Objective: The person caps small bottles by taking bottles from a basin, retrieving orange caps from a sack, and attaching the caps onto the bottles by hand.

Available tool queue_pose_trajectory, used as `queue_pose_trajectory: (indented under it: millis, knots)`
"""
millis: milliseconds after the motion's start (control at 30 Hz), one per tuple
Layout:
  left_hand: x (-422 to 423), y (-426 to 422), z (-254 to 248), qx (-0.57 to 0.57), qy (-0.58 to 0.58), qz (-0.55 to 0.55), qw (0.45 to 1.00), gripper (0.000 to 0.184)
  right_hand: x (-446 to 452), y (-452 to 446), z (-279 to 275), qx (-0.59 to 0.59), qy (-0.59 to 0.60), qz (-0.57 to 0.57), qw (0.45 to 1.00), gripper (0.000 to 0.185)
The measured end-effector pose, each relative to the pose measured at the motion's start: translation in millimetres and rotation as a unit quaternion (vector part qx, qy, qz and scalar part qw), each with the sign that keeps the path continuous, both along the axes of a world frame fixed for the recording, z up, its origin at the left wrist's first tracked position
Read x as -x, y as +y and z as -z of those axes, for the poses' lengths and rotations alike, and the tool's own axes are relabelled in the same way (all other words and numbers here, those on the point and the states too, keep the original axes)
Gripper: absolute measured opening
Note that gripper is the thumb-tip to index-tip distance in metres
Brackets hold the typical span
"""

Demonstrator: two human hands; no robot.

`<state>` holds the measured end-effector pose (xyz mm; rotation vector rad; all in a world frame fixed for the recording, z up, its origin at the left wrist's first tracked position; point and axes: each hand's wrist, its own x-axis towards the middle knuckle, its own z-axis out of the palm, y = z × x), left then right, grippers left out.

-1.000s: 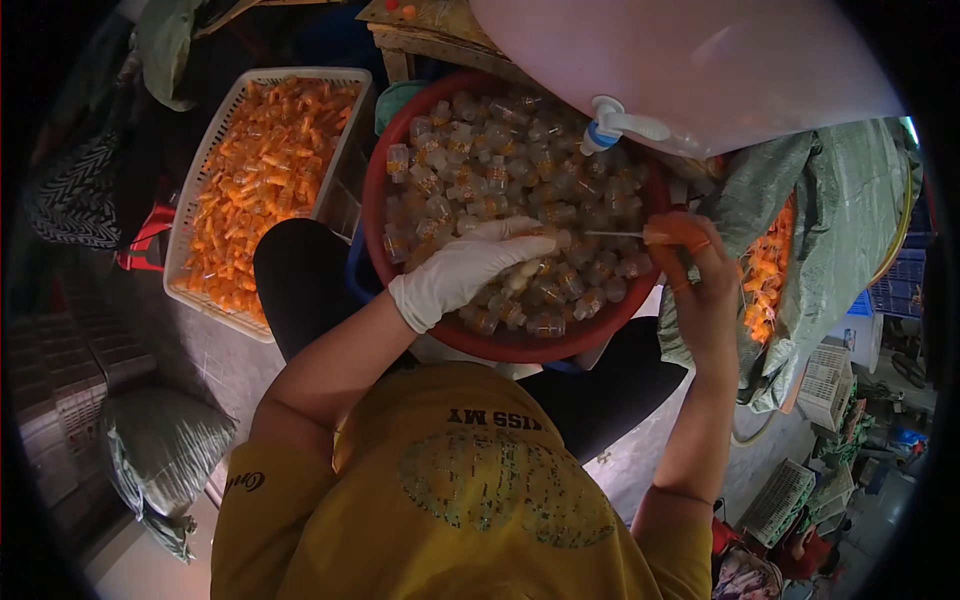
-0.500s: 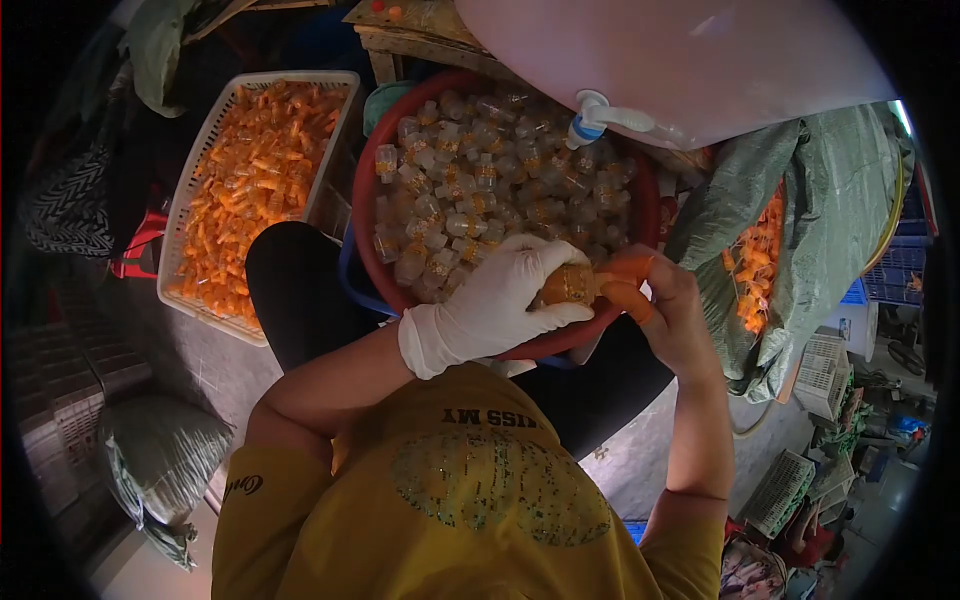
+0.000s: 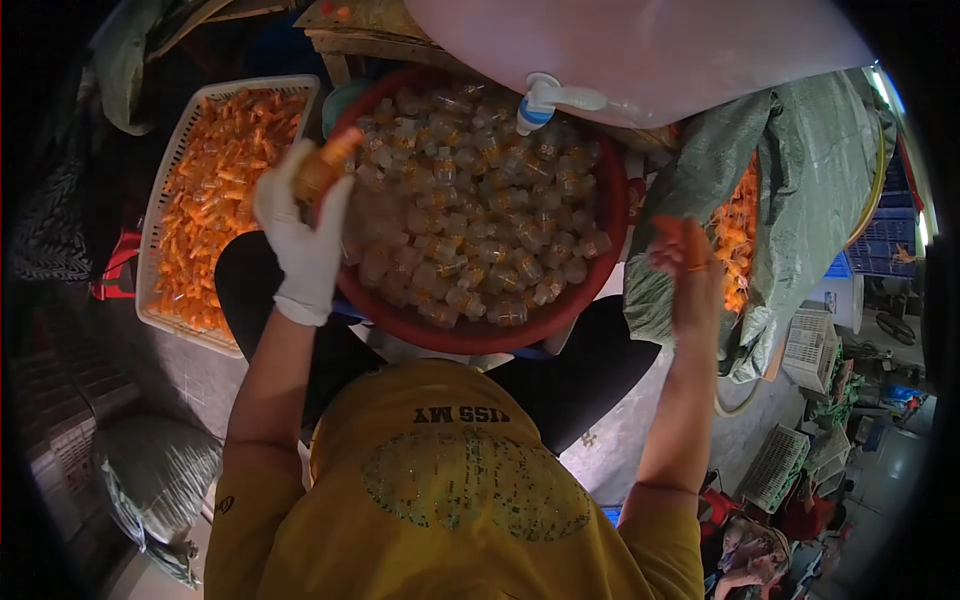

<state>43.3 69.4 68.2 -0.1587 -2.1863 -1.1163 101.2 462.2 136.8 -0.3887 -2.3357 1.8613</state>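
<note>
My left hand (image 3: 300, 235), in a white glove, grips a small plastic bottle with an orange top (image 3: 322, 170). It is raised over the left rim of a red tub (image 3: 612, 215), beside a white crate (image 3: 150, 250). The tub is heaped with small clear bottles (image 3: 490, 220) with yellowish labels. Orange-topped pieces (image 3: 235, 170) fill the crate. My right hand (image 3: 688, 262), with orange covers on some fingers, is in front of a green sack (image 3: 790, 210) of orange parts (image 3: 737, 240). Motion smears its fingers, and whether they hold anything is unclear.
A large pale bag with a white and blue tap (image 3: 538, 105) hangs over the tub's far side. A wooden bench (image 3: 380, 45) stands behind. A tied sack (image 3: 155, 470) is at the lower left; crates (image 3: 775, 465) stand at the lower right.
My left hand has swung left from the tub's front with the orange-topped bottle. My right hand has let go of the orange top and moved right and slightly up, to the green sack.
</note>
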Motion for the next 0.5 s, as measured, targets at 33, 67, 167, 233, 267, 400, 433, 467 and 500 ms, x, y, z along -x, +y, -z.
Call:
queue_pose_trajectory:
  millis: [33, 67, 167, 233, 267, 400, 433, 467, 500]
  knots:
    - [8, -14, -8, -0.035, 0.013, -0.04, 0.999, 0.053, 0, 31, 3, -0.028, 0.038, 0.041, 0.998, 0.032]
    - [10, -21, -24, 0.076, 0.051, -0.13, 0.987, 0.053, 0, 62, 8, -0.055, 0.077, 0.082, 0.992, 0.02]
    - [18, -7, -18, 0.077, 0.012, 0.0, 0.997, 0.046, 7, 125, 45, -0.282, 0.037, 0.171, 0.943, 0.019]
    - [15, 28, 13, 0.061, -0.103, 0.201, 0.972, 0.039, 7, 121, 48, -0.493, -0.016, 0.169, 0.853, 0.02]
    - [12, 52, 21, 0.114, -0.144, 0.259, 0.948, 0.04, 8, 127, 59, -0.516, -0.012, 0.14, 0.845, 0.026]
    - [6, 138, 46, 0.401, -0.174, 0.331, 0.837, 0.043, 12, 123, 77, -0.621, 0.016, 0.104, 0.777, 0.028]
    - [6, 147, 51, 0.417, -0.186, 0.328, 0.827, 0.044, 11, 120, 76, -0.606, 0.02, 0.106, 0.788, 0.028]
    - [8, 152, 55, 0.428, -0.194, 0.322, 0.822, 0.045, 10, 118, 75, -0.59, 0.024, 0.11, 0.8, 0.028]
    - [10, 149, 53, 0.378, -0.218, 0.32, 0.841, 0.044, 8, 118, 71, -0.61, 0.061, 0.099, 0.784, 0.027]
